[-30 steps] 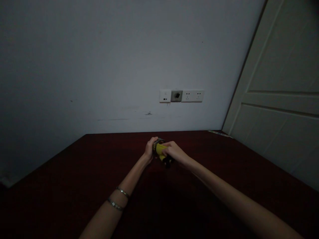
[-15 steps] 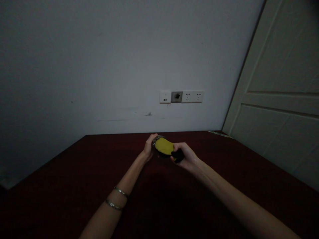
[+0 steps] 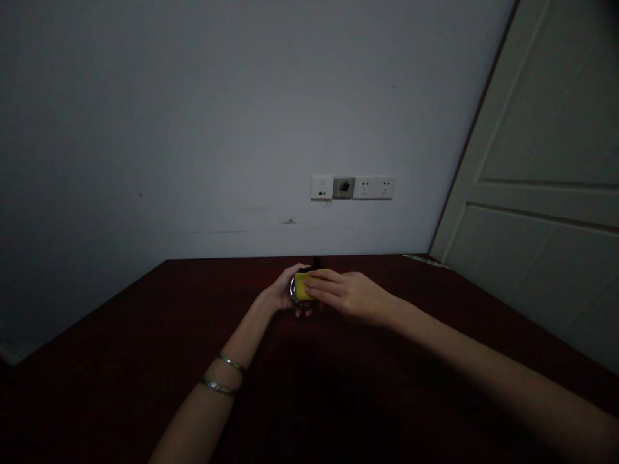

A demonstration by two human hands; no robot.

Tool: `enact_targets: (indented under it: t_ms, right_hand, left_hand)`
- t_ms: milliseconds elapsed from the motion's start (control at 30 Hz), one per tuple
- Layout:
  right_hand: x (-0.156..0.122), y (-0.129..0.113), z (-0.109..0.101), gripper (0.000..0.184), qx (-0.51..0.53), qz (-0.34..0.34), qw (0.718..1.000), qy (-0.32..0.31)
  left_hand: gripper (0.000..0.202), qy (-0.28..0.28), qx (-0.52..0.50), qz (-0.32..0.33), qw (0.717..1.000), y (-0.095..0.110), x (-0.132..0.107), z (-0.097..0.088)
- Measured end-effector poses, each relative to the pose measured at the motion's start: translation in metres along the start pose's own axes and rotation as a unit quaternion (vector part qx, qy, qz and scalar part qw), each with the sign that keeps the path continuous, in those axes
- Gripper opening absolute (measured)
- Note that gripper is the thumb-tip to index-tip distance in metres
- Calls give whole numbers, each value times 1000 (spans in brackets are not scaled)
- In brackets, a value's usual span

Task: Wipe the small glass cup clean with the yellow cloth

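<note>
My left hand (image 3: 280,289) is wrapped round a small shiny, round-edged metallic object (image 3: 293,294), with its fingertips showing underneath. What kind of object it is I cannot make out, as most of it is covered. A yellow cloth (image 3: 303,287) with a black part lies against the object's face. The fingers of my right hand (image 3: 355,296) press together over this cloth and hold it on the object. Two bracelets circle my left forearm.
Below the hands spreads a dark red tabletop (image 3: 145,322), backed by a pale wall (image 3: 217,129). On the wall sit white sockets (image 3: 374,187) and a grey outlet plate (image 3: 343,187). A panelled door (image 3: 541,193) stands to the right, near a thin strip (image 3: 425,261) on the table.
My right hand has turned over, palm down, and shifted left onto the cloth, hiding more yellow. The metallic object in my left hand has tilted, showing its shiny rim and fingertips beneath.
</note>
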State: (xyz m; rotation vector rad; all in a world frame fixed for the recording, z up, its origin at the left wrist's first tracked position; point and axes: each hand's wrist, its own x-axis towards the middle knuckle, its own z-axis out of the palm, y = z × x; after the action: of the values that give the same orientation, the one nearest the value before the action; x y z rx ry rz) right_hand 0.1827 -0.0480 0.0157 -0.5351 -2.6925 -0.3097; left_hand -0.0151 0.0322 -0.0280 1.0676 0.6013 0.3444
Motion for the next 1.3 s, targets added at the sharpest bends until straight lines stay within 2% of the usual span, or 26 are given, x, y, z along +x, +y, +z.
enact_targets:
  t_ms: [100, 233, 333, 433, 567, 700, 867, 1000, 1167, 1233, 1300]
  right_hand:
    - [4, 2, 3, 34, -59, -58, 995, -53]
    - [10, 11, 2, 33, -87, -85, 988, -92]
    - [10, 16, 9, 35, -99, -95, 983, -119]
    - [7, 12, 24, 45, -132, -42, 982, -131]
    - [4, -4, 47, 59, -159, 55, 980, -104]
    - [13, -17, 57, 53, -121, 130, 978, -107]
    - [31, -22, 46, 43, -19, 219, 967, -133]
    - [41, -17, 29, 32, 40, 239, 960, -141]
    - [47, -5, 11, 23, 98, 287, 944, -129]
    - [47, -2, 7, 26, 147, 312, 930, -126]
    - [46, 1, 8, 26, 253, 351, 895, -109]
  left_hand:
    - [56, -6, -10, -25, 1000, -1, 0, 0]
    - [62, 3, -7, -48, 999, -6, 5, -4]
    - [64, 31, -6, -67, 997, -10, 10, -6]
    - [62, 73, 2, -68, 995, -12, 12, -6]
    - [53, 132, 17, -50, 990, -11, 11, -6]
    - [46, 197, 35, -14, 980, -8, 9, -5]
    - [44, 254, 85, 39, 963, -3, 8, 2]
    - [41, 252, 126, 86, 956, -3, 8, 8]
    - [37, 251, 121, 128, 952, -3, 9, 12]
    - [36, 247, 111, 154, 950, -3, 9, 13]
    - [36, 252, 91, 173, 948, -3, 9, 12]
